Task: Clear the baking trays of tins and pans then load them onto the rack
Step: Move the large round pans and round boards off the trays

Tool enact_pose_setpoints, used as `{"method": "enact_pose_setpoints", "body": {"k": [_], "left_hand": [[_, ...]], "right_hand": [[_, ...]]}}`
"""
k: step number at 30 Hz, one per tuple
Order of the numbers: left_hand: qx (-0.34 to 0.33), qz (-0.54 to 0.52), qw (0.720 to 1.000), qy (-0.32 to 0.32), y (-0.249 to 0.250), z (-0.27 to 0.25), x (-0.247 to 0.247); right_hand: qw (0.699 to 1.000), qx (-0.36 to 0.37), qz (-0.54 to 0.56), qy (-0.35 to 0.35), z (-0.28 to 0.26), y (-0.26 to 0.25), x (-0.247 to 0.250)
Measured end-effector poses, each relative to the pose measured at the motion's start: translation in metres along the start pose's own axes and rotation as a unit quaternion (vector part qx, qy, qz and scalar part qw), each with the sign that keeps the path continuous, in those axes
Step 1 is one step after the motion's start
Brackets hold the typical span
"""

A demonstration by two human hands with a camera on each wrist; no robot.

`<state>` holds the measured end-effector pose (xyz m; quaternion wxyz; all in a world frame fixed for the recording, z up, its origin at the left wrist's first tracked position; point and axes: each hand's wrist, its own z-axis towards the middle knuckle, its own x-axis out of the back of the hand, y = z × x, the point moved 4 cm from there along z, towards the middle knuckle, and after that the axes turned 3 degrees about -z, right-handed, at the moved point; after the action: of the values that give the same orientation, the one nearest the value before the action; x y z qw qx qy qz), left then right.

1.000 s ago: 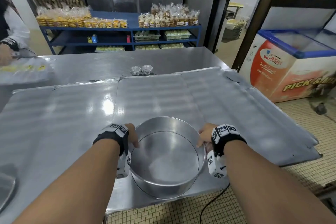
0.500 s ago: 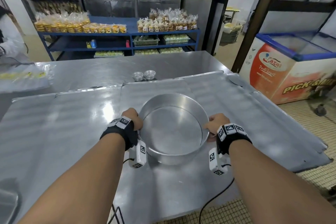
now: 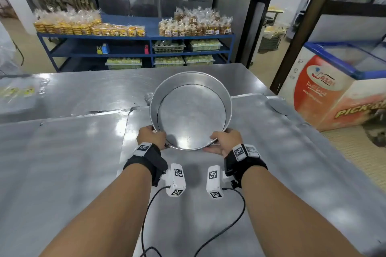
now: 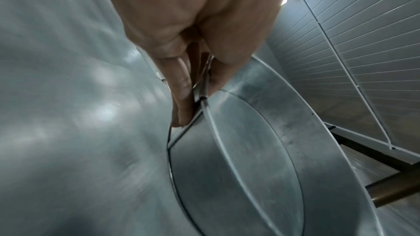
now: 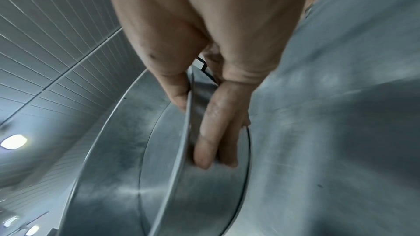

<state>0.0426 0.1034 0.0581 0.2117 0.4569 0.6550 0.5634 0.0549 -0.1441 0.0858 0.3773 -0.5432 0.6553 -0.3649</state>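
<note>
A large round metal cake pan (image 3: 191,113) is lifted above the baking tray (image 3: 261,162), tilted with its open side toward me. My left hand (image 3: 151,136) pinches the near left of its rim, thumb inside and fingers (image 4: 181,87) along the outer wall of the pan (image 4: 238,168). My right hand (image 3: 224,141) grips the near right of the rim, thumb inside and fingers (image 5: 216,132) pressed on the outside of the pan (image 5: 159,177). A second flat tray (image 3: 62,162) lies on the left. A small tin (image 3: 147,96) shows just behind the pan's left edge.
The trays lie on a steel table (image 3: 94,89). Behind it stands a blue shelf (image 3: 135,48) with bagged baked goods. A chest freezer (image 3: 334,85) stands at the right. Plastic bags (image 3: 18,92) lie at the table's far left. Wrist cables hang below my arms.
Both hands have lifted the pan off the near edge of the tray, carried it forward and up, and tilted its open side toward me. The person at far left is out of view.
</note>
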Motion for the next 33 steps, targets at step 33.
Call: {"method": "enact_pose_setpoints", "body": {"k": [33], "left_hand": [[-0.090, 0.104, 0.990, -0.037, 0.085, 0.320, -0.214]], "right_hand": [[0.996, 0.059, -0.073, -0.003, 0.451, -0.084, -0.055]]}}
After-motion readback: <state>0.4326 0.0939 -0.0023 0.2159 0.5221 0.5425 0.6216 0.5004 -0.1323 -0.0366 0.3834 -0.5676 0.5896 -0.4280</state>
